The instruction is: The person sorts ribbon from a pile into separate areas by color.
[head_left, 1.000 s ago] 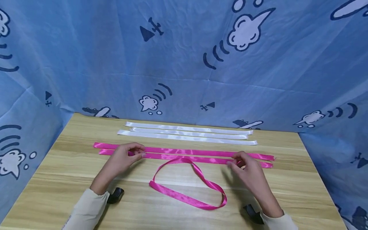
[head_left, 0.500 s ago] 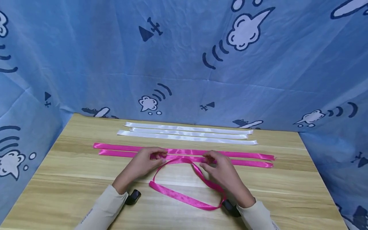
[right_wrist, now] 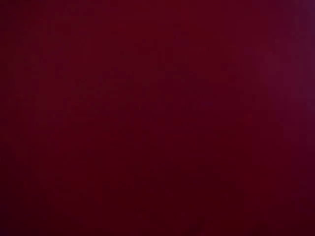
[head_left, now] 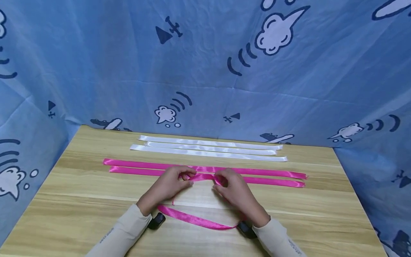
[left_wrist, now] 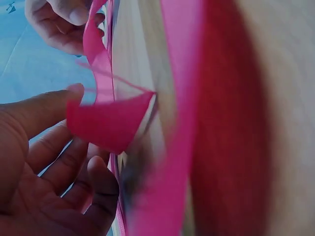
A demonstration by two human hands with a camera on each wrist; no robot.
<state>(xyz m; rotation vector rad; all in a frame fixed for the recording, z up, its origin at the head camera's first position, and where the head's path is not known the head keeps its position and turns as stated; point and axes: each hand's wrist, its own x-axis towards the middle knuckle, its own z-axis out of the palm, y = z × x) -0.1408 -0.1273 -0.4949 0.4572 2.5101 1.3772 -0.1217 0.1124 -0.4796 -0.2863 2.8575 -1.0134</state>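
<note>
A loose pink ribbon (head_left: 197, 218) makes a loop on the near middle of the table. My left hand (head_left: 168, 185) pinches its upper stretch between thumb and fingers. In the left wrist view, this left hand (left_wrist: 54, 162) has the ribbon (left_wrist: 110, 123) at its fingertips, and the right hand (left_wrist: 61, 22) appears beyond. My right hand (head_left: 236, 191) pinches the same stretch a short way to the right. Behind both hands, two straight pink ribbons (head_left: 273, 172) lie side by side, partly covered by the fingers. Dark red fills the right wrist view, hiding the hand there.
Three white ribbons (head_left: 208, 154) lie parallel near the back of the wooden table (head_left: 321, 214). A blue patterned cloth (head_left: 205, 64) hangs behind and at the sides. Black wrist cameras (head_left: 156, 221) sit under the sleeves, the right one touching or close to the loop.
Both hands have moved inward from the straight pink ribbons and taken hold of the loop's upper part. The loop's left end has shifted slightly left, and its near edge has risen a little.
</note>
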